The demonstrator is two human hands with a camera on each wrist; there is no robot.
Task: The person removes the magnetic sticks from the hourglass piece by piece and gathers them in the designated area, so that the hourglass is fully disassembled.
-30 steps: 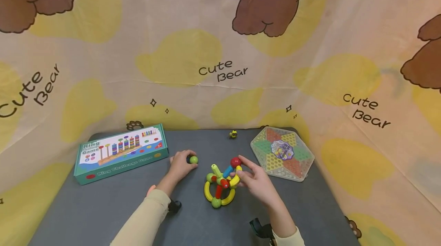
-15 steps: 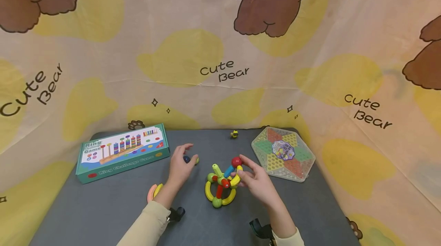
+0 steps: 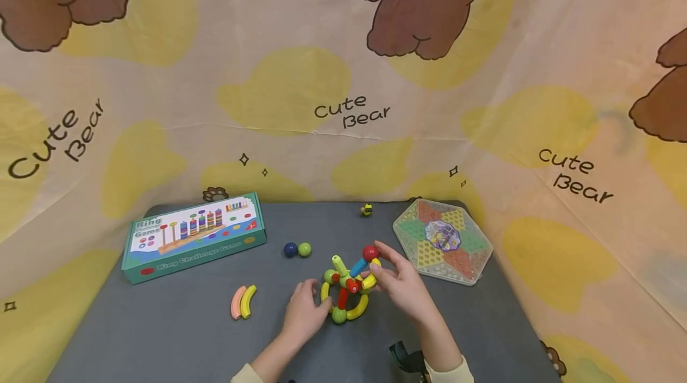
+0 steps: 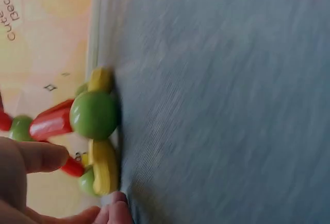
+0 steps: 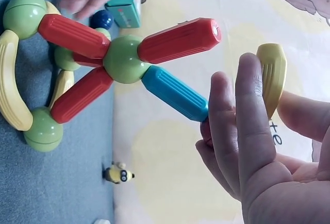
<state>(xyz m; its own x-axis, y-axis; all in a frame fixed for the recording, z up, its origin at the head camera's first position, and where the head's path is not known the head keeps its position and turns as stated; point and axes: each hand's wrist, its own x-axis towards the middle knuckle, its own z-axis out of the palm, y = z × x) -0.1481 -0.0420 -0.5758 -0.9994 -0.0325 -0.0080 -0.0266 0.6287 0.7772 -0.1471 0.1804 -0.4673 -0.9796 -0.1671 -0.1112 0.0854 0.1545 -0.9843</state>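
Observation:
A toy built of balls and rods (image 3: 343, 296) stands on the table, with green balls, red straight rods and yellow curved rods around its base. From its central green ball (image 5: 126, 59) a blue rod (image 5: 175, 94) slants up to a red ball (image 3: 370, 252). My right hand (image 3: 405, 287) pinches a yellow curved rod (image 5: 273, 74) between thumb and fingers at that red ball. At the toy's left side is my left hand (image 3: 307, 312), thumb and fingers spread around the base's yellow curved rod (image 4: 104, 167); whether they touch it, I cannot tell.
A dark blue ball (image 3: 290, 250) and a green ball (image 3: 305, 250) lie behind the left hand. Pink (image 3: 238, 302) and yellow curved rods (image 3: 248, 302) lie left. A ring game box (image 3: 195, 237), hexagonal game board (image 3: 442, 243) and small yellow figure (image 3: 367, 210) stand farther back.
My left hand has let go of the dark blue and green balls and come back toward me, to the toy's left side. My right hand stays at the red ball, holding the yellow curved rod.

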